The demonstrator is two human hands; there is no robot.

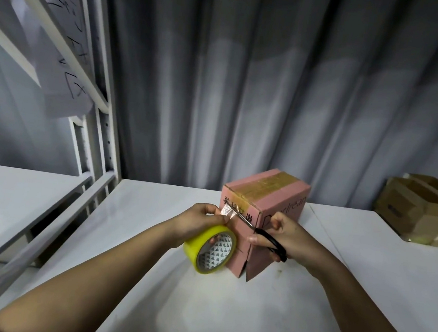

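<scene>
A pink cardboard box (281, 198) stands on the white table (225, 313), with brownish tape across its top. My left hand (199, 221) holds a yellow tape roll (209, 250) against the box's near face, fingers through its core, and pinches a clear strip of tape (228, 212) pulled from the box's top edge. My right hand (283, 236) grips black-handled scissors (272, 242); their blades (245, 219) lie across the tape strip in front of the box.
A white metal shelf frame (92, 132) with a hanging sheet of paper stands at the left. Brown cardboard boxes (419, 209) sit at the table's far right. A grey curtain (274, 77) hangs behind the table.
</scene>
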